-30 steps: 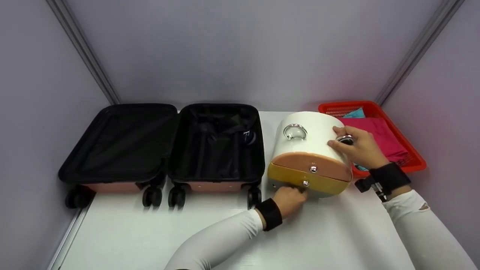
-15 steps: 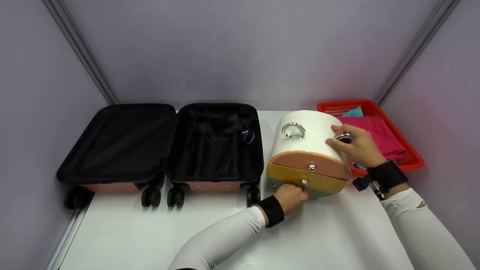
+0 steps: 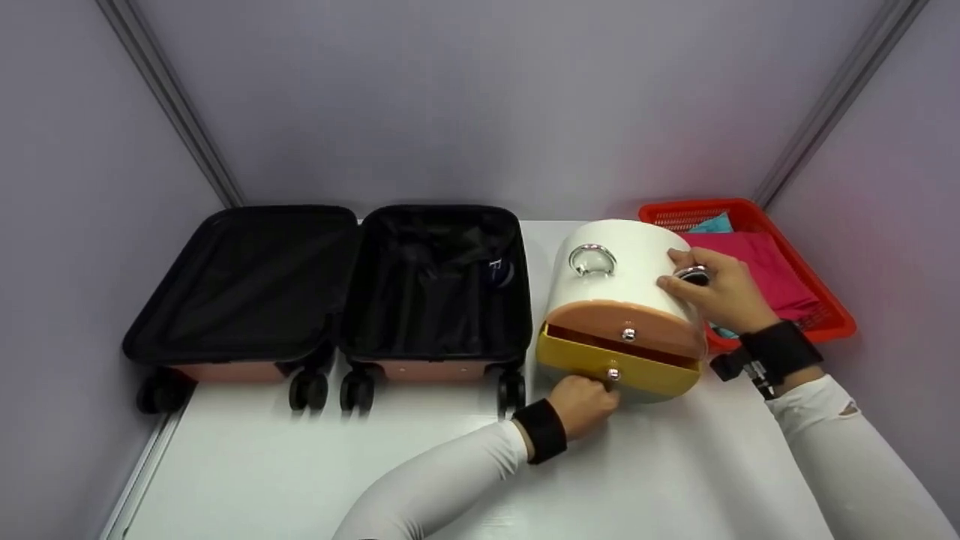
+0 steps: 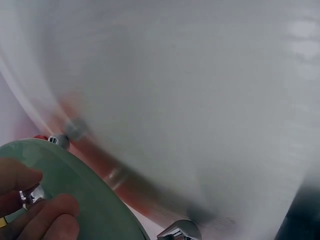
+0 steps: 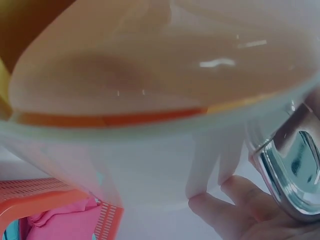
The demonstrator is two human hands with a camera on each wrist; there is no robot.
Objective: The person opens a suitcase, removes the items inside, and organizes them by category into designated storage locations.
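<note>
Head view, left hand (image 3: 587, 403) pinching yellow drawer (image 3: 622, 371) knob just below box front, right hand (image 3: 716, 289) gripping box's side ring.

Staged recording booth, plain grey partition walls (image 3: 480, 97), metal corner posts (image 3: 172, 105), white table (image 3: 247, 465)

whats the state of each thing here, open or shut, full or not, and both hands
suitcase: open flat, both halves show bare black lining
yellow drawer: pulled partly out
orange drawer: shut
red basket: holds pink and teal cloth
left hand: pinches the yellow drawer's knob
right hand: grips a metal ring handle
</note>
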